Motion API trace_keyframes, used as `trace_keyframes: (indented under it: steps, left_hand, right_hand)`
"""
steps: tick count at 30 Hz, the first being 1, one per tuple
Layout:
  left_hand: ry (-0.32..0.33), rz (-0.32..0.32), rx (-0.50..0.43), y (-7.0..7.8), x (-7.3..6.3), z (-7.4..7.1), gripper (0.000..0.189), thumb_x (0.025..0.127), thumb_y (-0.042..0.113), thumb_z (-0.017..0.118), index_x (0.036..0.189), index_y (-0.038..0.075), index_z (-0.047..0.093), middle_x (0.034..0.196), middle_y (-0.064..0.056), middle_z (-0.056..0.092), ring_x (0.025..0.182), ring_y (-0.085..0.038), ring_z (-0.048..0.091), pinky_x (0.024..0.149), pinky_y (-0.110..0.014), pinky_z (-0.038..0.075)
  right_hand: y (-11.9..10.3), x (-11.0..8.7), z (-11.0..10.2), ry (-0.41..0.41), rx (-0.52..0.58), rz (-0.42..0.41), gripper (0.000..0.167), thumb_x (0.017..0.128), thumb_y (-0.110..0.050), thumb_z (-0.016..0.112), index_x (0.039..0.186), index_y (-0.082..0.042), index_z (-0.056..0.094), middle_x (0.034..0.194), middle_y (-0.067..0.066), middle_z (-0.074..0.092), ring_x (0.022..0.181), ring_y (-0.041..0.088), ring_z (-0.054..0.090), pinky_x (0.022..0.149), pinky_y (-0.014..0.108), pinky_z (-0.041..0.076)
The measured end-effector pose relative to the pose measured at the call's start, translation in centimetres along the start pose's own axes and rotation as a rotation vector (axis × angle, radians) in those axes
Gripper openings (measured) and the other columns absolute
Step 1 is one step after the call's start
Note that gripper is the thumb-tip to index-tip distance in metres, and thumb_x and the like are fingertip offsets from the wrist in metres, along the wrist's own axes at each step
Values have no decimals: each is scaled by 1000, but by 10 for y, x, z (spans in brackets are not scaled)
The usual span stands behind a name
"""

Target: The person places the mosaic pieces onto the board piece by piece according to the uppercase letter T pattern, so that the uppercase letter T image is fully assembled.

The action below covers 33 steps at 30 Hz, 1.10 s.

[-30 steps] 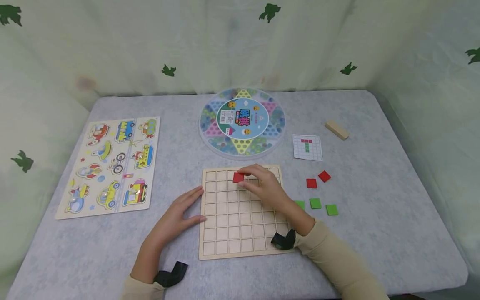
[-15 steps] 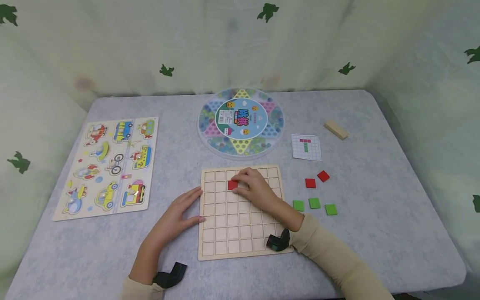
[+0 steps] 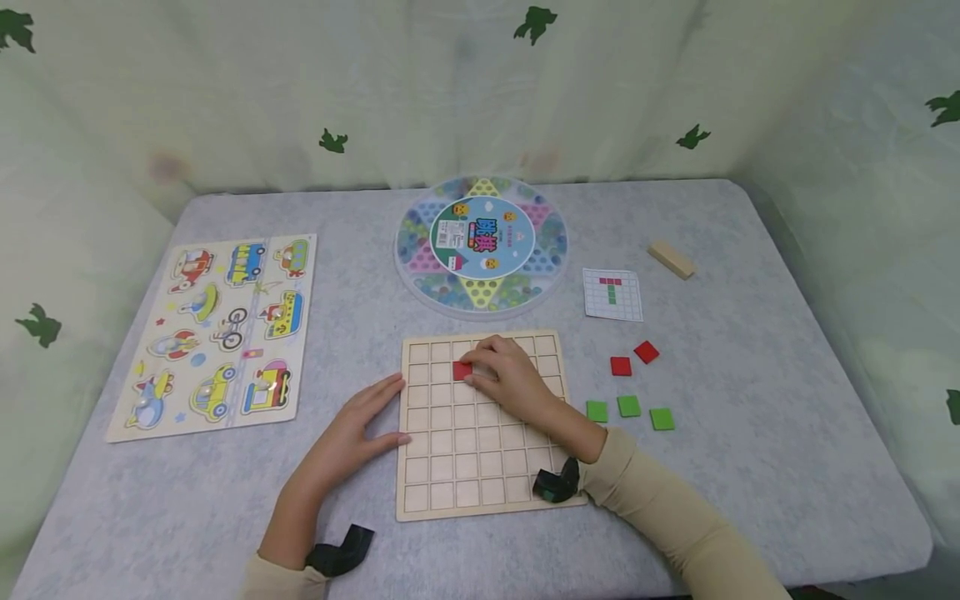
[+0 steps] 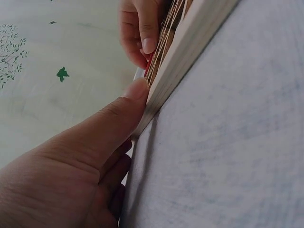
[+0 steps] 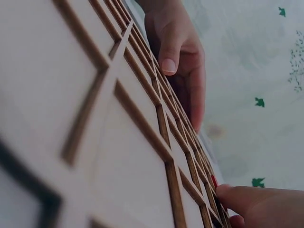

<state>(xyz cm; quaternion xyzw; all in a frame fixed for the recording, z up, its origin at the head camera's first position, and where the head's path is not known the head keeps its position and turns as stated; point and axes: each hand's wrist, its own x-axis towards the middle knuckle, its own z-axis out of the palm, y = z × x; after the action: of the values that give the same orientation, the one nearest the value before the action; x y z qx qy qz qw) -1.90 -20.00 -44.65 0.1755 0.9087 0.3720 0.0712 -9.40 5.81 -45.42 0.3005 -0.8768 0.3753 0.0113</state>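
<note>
A square wooden grid board (image 3: 467, 440) lies flat in the middle of the table. My left hand (image 3: 351, 442) rests along its left edge, fingers stretched out, with the thumb and fingertips touching the frame. Over the upper rows is my right hand (image 3: 517, 385), its thumb and index finger pinching a red square tile (image 3: 461, 371) in the second row, third column. In the right wrist view the tile (image 5: 214, 181) is a thin red sliver by the right fingertips. Right of the board lie two loose red tiles (image 3: 620, 367) and three green tiles (image 3: 628, 406).
A pattern card (image 3: 622, 307) with a red and green T sits behind the loose tiles. A wooden block (image 3: 672, 260) lies at the back right. Behind the board is a round Chinese checkers set (image 3: 483, 237). To the left lies a vehicle puzzle board (image 3: 217, 333).
My right hand has brought the red tile down and left, from the top row into the second row, and is nearly still over the last half second. The left hand stays at the board's edge.
</note>
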Motion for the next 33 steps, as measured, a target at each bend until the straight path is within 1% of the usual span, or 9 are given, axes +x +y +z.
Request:
trace_keyframes:
  steps: [3,7,9,11,13,16,21,25,33]
  left_hand:
    - [2,-4,0,0,0,0,74,77,32,70,138,7,36,141,-9,33,128,-30,27,100,-51,25]
    - [5,-1,1,-1,0,1,73,77,33,70,138,7,37,141,-9,34,128,-30,28,100,-51,25]
    - [7,3,2,0,0,0,74,77,33,71,137,7,37,141,-9,34,128,-30,28,100,-51,25]
    - [4,3,2,0,0,0,74,77,33,71,138,8,37,141,-9,34,128,-30,28,100,-50,25]
    - [1,1,3,0,0,0,75,77,35,70,138,8,37,141,-8,33,128,-30,28,100,-50,25]
    - [-3,-6,2,0,-1,0,75,77,36,70,138,9,37,141,-8,33,128,-29,27,101,-50,25]
    - [-3,-4,-2,-2,0,0,75,77,35,70,138,8,37,141,-8,33,128,-29,27,101,-50,25]
    - [-2,1,-6,-2,0,0,75,77,35,70,138,8,37,141,-8,33,128,-29,27,101,-49,24]
    - [-3,0,-10,-1,-1,-1,75,77,34,71,138,7,37,141,-8,33,128,-29,27,101,-49,24]
  right_hand:
    - [-1,0,-2,-34,13,26,25,84,-24,65,107,-15,64,105,1,53,97,18,47,80,32,41]
    - [-5,-3,-14,-126,86,99,43,86,-35,60,123,-13,54,119,0,50,111,16,44,91,33,39]
    - [-8,-6,-25,-157,131,96,51,86,-36,59,130,-12,47,126,0,46,118,15,40,95,35,37]
    - [-10,-11,-38,-154,147,44,55,85,-35,61,132,-11,44,130,2,44,121,16,38,97,37,35]
    - [-11,-17,-51,-109,136,-35,57,83,-30,66,131,-9,45,131,4,45,121,18,38,97,39,36]
    - [-6,-29,-69,5,92,-154,61,76,-23,74,127,-4,48,127,9,49,118,21,42,95,38,38]
    - [11,-49,-93,176,43,-261,66,65,-13,81,123,0,52,121,13,53,111,26,48,93,31,40]
    - [26,-66,-107,241,42,-253,66,61,-8,82,120,2,54,118,15,55,110,26,50,94,23,38]
    - [48,-92,-120,282,-24,-126,69,55,4,81,118,3,55,116,15,57,109,19,51,94,18,36]
